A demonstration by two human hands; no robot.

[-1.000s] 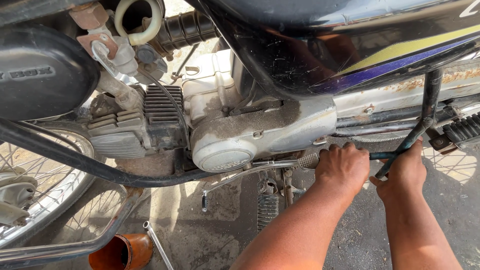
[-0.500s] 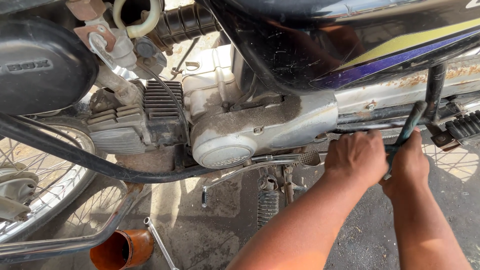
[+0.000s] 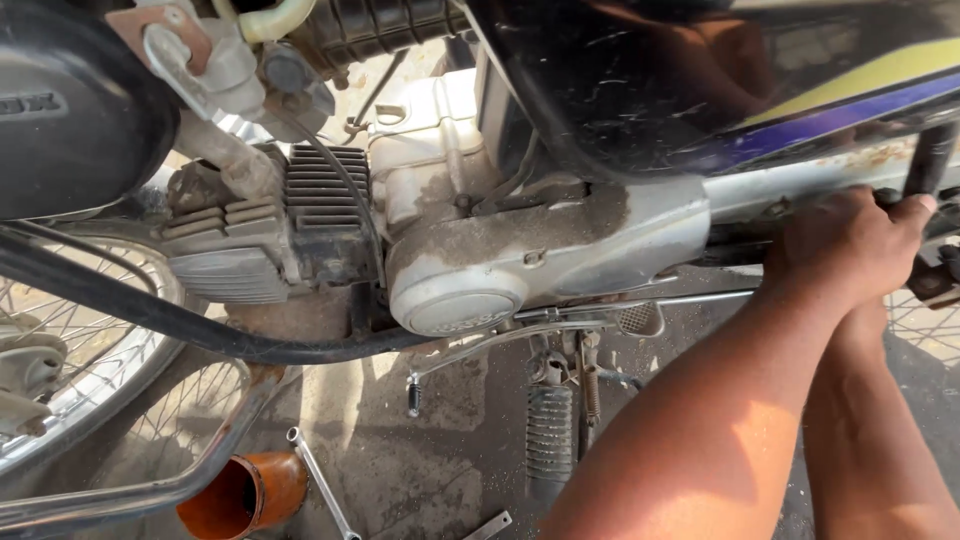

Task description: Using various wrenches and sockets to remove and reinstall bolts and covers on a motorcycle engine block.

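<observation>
Two hands work at the motorcycle's right end, past the dusty engine cover (image 3: pixel 545 255). The left hand (image 3: pixel 845 250) has its grip clamped on a black bar (image 3: pixel 930 160) under the frame; the right hand (image 3: pixel 862 325) sits hidden beneath, its grip impossible to tell.

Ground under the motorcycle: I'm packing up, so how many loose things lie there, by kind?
Metal tools: 2
Orange container: 1
Total: 3
</observation>
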